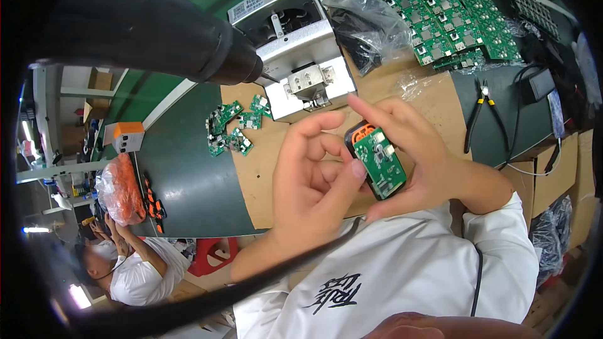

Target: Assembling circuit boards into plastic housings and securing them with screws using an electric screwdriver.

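Fronting a boxy silver machine (298, 45), curled right hand (428, 156) holds green rectangular circuit board (382, 164) with black-orange case (360, 133); half-open left hand (309, 183) touches it.

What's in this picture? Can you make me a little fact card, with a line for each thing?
Right hand: holding a black and orange case with a green circuit board against it
Left hand: thumb at the board's edge
Behind the hands: silver machine
Upper left: big black tool with a thin tip
Left of machine: pile of small green boards
Upper right: large green board sheets
Right side: pliers with black and yellow handles
Lower left: another person in white
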